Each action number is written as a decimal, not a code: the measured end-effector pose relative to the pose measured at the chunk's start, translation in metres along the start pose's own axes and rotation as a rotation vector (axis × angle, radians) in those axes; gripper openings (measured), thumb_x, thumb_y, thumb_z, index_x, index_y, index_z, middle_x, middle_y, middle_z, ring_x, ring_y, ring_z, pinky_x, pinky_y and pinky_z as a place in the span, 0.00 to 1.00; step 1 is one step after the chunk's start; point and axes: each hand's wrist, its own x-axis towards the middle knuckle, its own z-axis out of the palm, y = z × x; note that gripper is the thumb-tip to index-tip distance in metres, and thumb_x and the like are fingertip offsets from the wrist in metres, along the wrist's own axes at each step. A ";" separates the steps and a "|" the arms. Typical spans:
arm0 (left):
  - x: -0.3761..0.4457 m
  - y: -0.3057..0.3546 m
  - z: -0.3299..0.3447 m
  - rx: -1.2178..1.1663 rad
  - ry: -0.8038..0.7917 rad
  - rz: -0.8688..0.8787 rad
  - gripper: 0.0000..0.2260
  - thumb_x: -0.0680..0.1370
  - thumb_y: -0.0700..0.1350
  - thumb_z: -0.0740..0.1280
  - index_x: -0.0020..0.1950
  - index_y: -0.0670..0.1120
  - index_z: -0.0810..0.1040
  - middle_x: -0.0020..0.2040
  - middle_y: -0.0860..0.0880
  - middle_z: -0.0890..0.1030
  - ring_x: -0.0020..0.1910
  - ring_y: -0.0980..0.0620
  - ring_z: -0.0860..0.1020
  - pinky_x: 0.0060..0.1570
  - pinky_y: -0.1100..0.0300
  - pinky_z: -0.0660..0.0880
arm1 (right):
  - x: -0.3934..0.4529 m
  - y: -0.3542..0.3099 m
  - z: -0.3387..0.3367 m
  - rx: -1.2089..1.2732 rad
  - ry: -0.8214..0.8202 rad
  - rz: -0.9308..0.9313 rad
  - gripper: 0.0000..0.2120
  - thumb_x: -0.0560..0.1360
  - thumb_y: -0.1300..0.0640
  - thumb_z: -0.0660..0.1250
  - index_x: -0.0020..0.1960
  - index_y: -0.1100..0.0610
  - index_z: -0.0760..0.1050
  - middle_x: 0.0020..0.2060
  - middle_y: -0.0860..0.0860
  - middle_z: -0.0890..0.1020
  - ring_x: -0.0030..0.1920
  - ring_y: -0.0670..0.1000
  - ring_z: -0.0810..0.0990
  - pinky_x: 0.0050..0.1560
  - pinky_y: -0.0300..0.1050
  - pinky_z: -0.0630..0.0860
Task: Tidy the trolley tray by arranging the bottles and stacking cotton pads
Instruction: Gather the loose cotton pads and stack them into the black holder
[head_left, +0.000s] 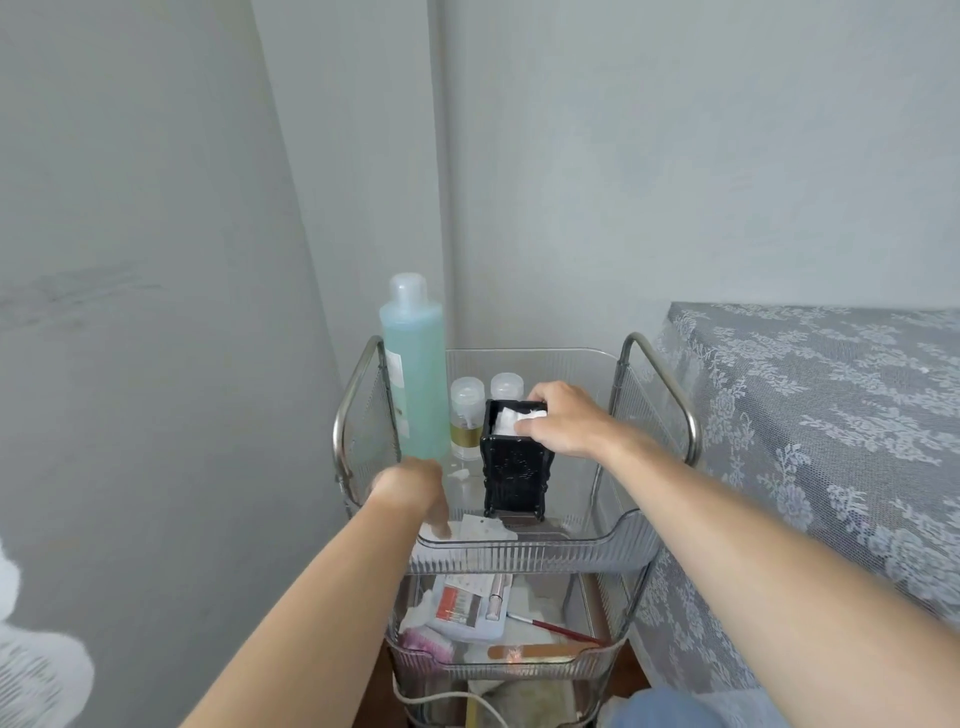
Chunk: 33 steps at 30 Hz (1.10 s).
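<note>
A clear trolley tray (613, 543) holds a tall bottle of blue-green liquid (415, 384) at its left wall. Beside it stand two small clear-capped bottles (466, 415), one behind the other. A black ornate box (514, 478) stands mid-tray with white cotton pads (511, 418) in its open top. My right hand (563, 421) rests on the box's top, fingers pressing on the pads. My left hand (410, 488), blurred, reaches down by the tall bottle's base toward loose white pads (480, 529) on the tray floor. Whether it grips one is hidden.
The trolley's metal frame (345, 410) and mesh sides flank the tray. A lower tray (498, 665) holds a nail file, a brush, a small box and tissues. A bed with a grey lace cover (810, 436) stands close on the right, and walls close in on the left and behind.
</note>
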 end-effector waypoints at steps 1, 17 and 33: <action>0.000 0.001 0.001 0.005 0.018 -0.008 0.24 0.73 0.50 0.74 0.63 0.40 0.73 0.58 0.43 0.80 0.58 0.41 0.80 0.58 0.47 0.78 | 0.000 0.000 0.000 -0.006 0.002 -0.002 0.06 0.70 0.59 0.68 0.47 0.56 0.77 0.42 0.51 0.80 0.42 0.51 0.79 0.37 0.45 0.71; -0.001 -0.012 -0.007 -0.077 0.038 -0.030 0.21 0.76 0.52 0.70 0.62 0.39 0.74 0.59 0.43 0.79 0.55 0.43 0.81 0.54 0.54 0.79 | -0.003 -0.002 -0.001 -0.014 -0.010 0.008 0.03 0.71 0.59 0.67 0.45 0.56 0.76 0.38 0.50 0.78 0.37 0.47 0.76 0.33 0.43 0.69; -0.008 -0.011 -0.060 -0.566 0.604 0.219 0.08 0.72 0.42 0.62 0.37 0.40 0.75 0.32 0.45 0.79 0.32 0.44 0.79 0.34 0.57 0.77 | 0.003 0.004 -0.011 0.111 0.066 -0.055 0.10 0.81 0.55 0.59 0.54 0.54 0.78 0.50 0.50 0.81 0.51 0.50 0.78 0.41 0.40 0.70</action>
